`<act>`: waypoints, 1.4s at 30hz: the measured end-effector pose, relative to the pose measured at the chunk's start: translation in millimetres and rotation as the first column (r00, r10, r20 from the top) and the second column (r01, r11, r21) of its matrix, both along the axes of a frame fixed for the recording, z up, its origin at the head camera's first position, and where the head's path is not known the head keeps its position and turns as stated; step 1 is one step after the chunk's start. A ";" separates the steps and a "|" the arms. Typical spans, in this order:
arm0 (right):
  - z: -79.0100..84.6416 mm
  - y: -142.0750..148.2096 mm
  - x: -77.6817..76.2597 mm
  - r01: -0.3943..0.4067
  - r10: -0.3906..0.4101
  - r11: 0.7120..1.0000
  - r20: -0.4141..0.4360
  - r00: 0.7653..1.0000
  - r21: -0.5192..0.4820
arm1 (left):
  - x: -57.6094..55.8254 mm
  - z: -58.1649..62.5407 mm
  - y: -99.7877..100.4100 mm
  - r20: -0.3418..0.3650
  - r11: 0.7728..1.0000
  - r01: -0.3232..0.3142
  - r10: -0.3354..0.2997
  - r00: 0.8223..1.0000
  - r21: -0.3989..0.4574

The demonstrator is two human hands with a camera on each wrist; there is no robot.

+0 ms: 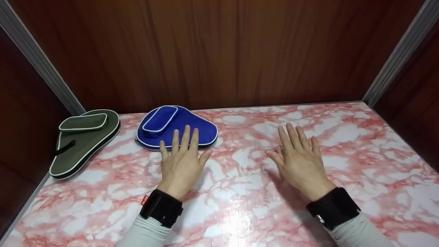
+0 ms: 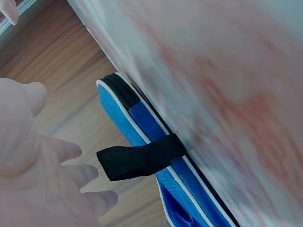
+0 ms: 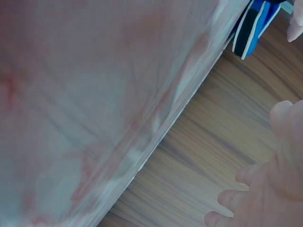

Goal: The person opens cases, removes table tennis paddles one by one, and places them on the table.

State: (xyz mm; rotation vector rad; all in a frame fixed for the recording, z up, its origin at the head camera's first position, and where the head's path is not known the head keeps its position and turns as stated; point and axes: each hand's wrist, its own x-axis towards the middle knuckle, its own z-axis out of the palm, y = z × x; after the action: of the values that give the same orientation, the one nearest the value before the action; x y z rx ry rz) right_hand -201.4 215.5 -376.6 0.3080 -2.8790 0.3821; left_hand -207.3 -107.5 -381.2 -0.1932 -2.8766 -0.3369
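My left hand (image 1: 181,166) is held palm down over the table with its fingers straight and spread. Its fingertips overlap the near edge of a blue table tennis paddle case (image 1: 202,128) in the head view. White piping, a zip and a black strap (image 2: 137,158) show on that case in the left wrist view. To the right, my right hand (image 1: 301,164) is also palm down, fingers spread, with nothing in it. At the far left lies a green paddle case (image 1: 82,144) of the same shape, with a raised pocket and a black strap.
The table (image 1: 240,192) has a red and white marbled top. A brown wood-grain panel (image 1: 233,55) stands along its back edge, with side panels at left and right joined by grey metal corner posts (image 1: 398,51).
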 end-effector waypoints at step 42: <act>4.4 1.5 1.6 -0.012 0.012 1.000 -0.006 1.000 -0.022 | -57.3 4.1 14.8 0.265 0.992 -0.123 0.122 0.957 -0.011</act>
State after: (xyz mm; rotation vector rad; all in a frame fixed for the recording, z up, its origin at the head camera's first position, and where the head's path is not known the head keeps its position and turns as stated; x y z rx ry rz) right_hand -199.8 217.0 -372.3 0.3225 -2.8668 0.4135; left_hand -264.6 -92.7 -377.1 0.0354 -3.1318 -0.3735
